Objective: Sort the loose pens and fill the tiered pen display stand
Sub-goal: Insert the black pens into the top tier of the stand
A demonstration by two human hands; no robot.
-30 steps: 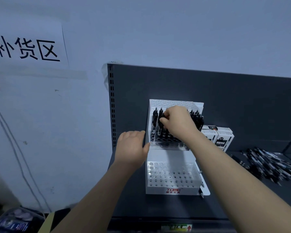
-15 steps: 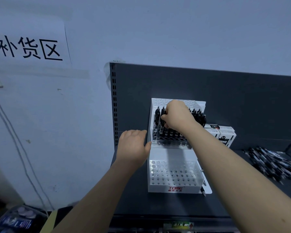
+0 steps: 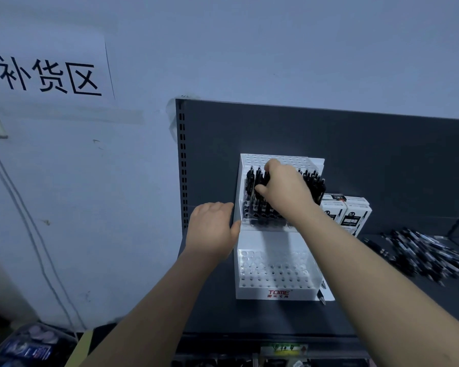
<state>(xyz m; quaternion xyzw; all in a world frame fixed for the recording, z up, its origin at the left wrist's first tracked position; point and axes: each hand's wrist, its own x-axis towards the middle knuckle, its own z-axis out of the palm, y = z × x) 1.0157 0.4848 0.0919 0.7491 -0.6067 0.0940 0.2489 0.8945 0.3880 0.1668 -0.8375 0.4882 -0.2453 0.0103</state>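
black pen tops (image 3: 260, 180) between thumb and fingers (image 3: 274, 165) of right hand (image 3: 285, 190)

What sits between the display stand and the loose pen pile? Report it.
White pen boxes, right of the display stand, left of the pen pile; head view.

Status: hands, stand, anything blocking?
Left hand holds display stand's left edge. Right hand grips black pens standing in it; front tier unfilled. Loose pens piled right, nothing blocking.
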